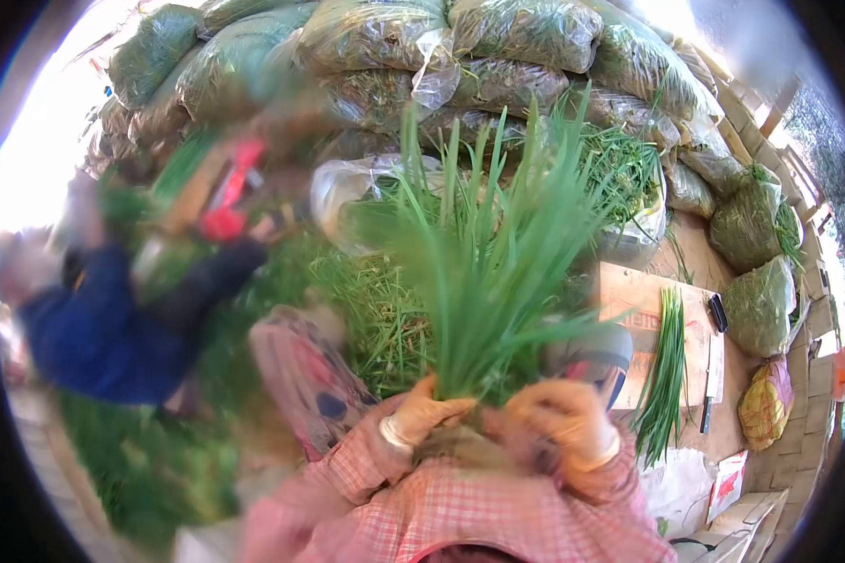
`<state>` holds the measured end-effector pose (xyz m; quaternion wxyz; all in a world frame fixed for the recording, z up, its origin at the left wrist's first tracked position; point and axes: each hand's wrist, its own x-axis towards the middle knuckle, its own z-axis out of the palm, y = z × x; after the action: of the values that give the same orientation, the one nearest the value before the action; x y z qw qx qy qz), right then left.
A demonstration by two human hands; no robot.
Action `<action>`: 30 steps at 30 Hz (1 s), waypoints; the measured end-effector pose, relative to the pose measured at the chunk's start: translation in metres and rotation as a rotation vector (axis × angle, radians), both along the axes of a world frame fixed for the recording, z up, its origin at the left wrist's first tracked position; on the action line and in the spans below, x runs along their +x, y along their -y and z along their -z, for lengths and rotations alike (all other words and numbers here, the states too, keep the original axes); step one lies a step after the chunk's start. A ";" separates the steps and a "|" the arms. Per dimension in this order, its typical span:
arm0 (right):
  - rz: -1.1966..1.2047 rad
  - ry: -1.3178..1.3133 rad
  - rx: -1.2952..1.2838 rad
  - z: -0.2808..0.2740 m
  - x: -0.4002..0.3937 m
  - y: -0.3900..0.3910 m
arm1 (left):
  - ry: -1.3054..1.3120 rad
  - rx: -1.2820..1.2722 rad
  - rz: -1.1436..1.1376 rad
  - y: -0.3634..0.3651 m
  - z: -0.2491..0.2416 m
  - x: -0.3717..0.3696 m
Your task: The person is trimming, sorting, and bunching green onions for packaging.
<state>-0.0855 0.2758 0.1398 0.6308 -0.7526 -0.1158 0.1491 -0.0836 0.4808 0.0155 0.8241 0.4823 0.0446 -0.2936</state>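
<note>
A tall bunch of chives (488,281) stands upright in front of me, its long flat green blades fanning out and partly blurred. My left hand (424,411), in a tan glove, is closed round the bunch near its lower end. Beside that lower end, to the right, my right hand (565,422) is also gloved, with its fingers curled and pinched. Motion smears it, and whatever its fingers hold is hidden. Cut green blades (385,319) lie heaped between my knees, behind the bunch.
On the right, a wooden board (629,291) bears a laid-out bundle of chives (665,375) and a knife (714,375). Stuffed plastic sacks (526,33) are stacked at the back. A blurred person in dark blue (113,328) sits at the left. An open bag of greens (643,202) stands beyond the board.
</note>
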 end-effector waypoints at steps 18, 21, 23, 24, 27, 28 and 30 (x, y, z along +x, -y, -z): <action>0.370 0.503 -0.471 0.015 0.040 -0.071 | 0.175 0.116 -0.346 0.009 -0.010 0.004; 0.379 0.402 -0.490 0.045 0.043 -0.082 | 0.178 0.103 -0.365 0.008 -0.014 0.003; 0.393 0.264 -0.410 0.061 0.048 -0.084 | 0.134 0.120 -0.342 0.005 -0.017 0.003; 0.395 0.186 -0.313 0.061 0.050 -0.084 | 0.106 0.136 -0.322 0.003 -0.019 0.002; 0.371 -0.017 -0.070 0.060 0.055 -0.078 | 0.035 0.039 -0.243 -0.002 -0.014 0.000; 0.376 -0.058 0.024 0.059 0.055 -0.078 | 0.013 -0.018 -0.213 -0.004 -0.013 -0.001; 0.393 -0.120 0.138 0.066 0.055 -0.073 | -0.064 -0.171 -0.196 -0.005 -0.013 -0.003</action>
<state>-0.0306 0.3483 0.0734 0.7035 -0.7056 0.0611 0.0593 -0.0867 0.4859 0.0289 0.8852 0.3939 0.0926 -0.2297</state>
